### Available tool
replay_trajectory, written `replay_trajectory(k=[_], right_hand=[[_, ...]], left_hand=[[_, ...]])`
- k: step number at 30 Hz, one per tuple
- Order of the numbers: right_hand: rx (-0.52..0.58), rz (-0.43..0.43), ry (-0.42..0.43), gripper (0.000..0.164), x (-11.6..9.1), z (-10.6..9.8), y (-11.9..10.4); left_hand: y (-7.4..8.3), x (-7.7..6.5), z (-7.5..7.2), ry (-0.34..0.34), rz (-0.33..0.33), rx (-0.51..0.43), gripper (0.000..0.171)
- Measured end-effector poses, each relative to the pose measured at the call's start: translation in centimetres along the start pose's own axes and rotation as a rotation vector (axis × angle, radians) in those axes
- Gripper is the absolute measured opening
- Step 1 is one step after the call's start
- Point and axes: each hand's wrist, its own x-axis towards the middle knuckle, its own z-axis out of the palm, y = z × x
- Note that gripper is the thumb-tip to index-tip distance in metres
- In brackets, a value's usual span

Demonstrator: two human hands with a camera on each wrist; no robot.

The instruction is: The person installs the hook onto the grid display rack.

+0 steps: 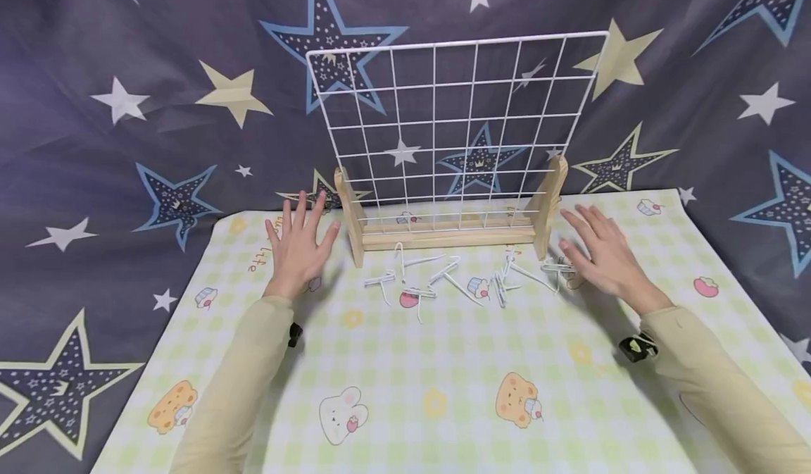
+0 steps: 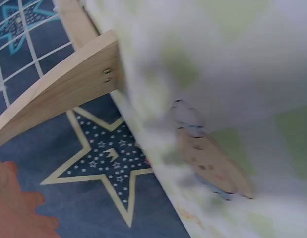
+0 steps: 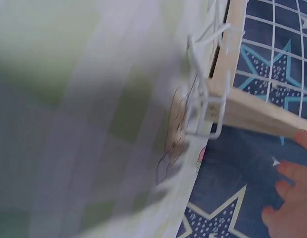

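A white wire grid panel (image 1: 453, 118) stands upright in a wooden base (image 1: 450, 237) with two side posts. Several white metal hooks (image 1: 443, 270) lie scattered on the table in front of it. To the left of the base is my left hand (image 1: 298, 252), fingers spread and straight, holding nothing. My right hand (image 1: 602, 252) hovers on the right side, fingers extended, near the rightmost hook (image 1: 557, 267) but not gripping it. In the right wrist view a hook (image 3: 205, 111) shows beside the wooden post (image 3: 257, 111); the left wrist view shows the other post (image 2: 69, 82).
A checked tablecloth (image 1: 405, 361) with cartoon prints covers the table. Behind it hangs a dark curtain (image 1: 190, 51) patterned with stars. A black wrist device (image 1: 638, 347) sits under the right sleeve, and another (image 1: 294, 334) under the left.
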Motion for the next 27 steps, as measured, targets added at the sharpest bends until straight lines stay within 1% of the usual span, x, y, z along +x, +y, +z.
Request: replay_trajectory(k=[4,9,13,16,20,23,27], right_hand=[[0.049,-0.081,0.004,0.057,-0.1,0.7,-0.7],[0.099,-0.129,-0.013,0.055,-0.2,1.8,-1.8],[0.144,-0.140,-0.041,0.051,-0.2,2.4,-2.6],[0.180,-0.155,-0.063,0.049,-0.1,2.8,-3.0],[0.236,-0.199,-0.078,0.047,0.4,3.4,-3.1],[0.268,-0.223,-0.078,0.045,0.8,3.8,-3.1],[0.305,-0.218,-0.070,0.042,1.3,4.3,-3.2]], left_hand=[[0.8,1.0,-0.6,0.063,0.030,-0.104,0.060],[1.9,2.4,-1.0,0.110,0.080,-0.288,0.057],[2.6,3.4,-1.0,0.120,0.109,-0.476,0.054],[3.1,4.0,-1.0,0.107,0.124,-0.623,0.052],[3.6,4.6,-0.9,0.086,0.137,-0.768,0.049],[4.9,4.4,-1.6,0.090,0.143,-0.845,0.043],[6.0,4.1,-2.5,0.087,0.152,-1.013,0.038]])
